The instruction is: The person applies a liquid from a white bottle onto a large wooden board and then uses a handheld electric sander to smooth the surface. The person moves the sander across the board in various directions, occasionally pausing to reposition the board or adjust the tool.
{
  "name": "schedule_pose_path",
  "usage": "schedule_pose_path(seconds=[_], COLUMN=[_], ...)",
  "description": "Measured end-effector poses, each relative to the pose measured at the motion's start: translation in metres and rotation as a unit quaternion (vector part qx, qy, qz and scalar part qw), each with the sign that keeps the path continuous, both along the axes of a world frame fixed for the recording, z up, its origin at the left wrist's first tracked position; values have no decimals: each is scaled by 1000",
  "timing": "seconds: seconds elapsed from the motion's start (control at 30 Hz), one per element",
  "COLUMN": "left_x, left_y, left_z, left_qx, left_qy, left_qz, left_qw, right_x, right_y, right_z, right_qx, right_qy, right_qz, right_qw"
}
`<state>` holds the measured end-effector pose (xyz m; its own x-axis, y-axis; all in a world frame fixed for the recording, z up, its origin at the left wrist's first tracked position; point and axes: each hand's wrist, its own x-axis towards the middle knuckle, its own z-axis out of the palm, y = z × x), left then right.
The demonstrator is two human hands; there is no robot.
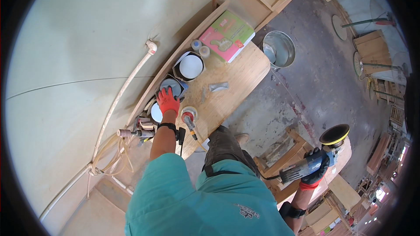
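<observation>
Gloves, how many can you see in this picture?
2. A red one is on the left hand, at the grey disc; a black one with a red cuff is on the right hand, around the grinder. Others may be hidden in the clutter.

Wide fisheye view downward from head height

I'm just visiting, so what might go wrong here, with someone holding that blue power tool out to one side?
With only the right hand on the blue power tool, it could slip or twist; I can't tell whether its round disc is spinning.
Its black cord runs close to the person's legs, so it might snag.
The left hand, reaching to the round discs, could bump the small red tool beside it.
</observation>
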<state>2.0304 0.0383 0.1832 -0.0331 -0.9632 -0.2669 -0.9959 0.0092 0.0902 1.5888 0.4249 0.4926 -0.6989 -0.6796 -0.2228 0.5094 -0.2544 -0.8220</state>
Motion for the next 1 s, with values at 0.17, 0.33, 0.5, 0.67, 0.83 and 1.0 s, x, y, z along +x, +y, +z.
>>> schedule_pose_path(seconds=[0.17,0.33,0.5,0.67,0.83,1.0], left_x=[7,8,19,-13,-139,-344], left_y=[-6,-31,-42,-63,-45,81], left_z=[9,13,63,133,170,188], left_qx=[-65,-73,-28,-1,27,256], left_qy=[-41,-65,-113,6,194,438], left_qz=[-48,-58,-23,-14,-160,-294], left_qw=[996,994,993,1000,967,810], right_x=[2,-3,-11,-39,-62,-73], right_y=[-14,-6,-8,27,53,85], right_z=[12,11,12,4,-25,-55], right_qx=[-26,-31,-53,-91,-69,-135], right_qy=[26,29,-24,-74,-145,-140], right_qz=[33,18,-7,-66,-86,-81], right_qw=[999,999,998,991,983,978])
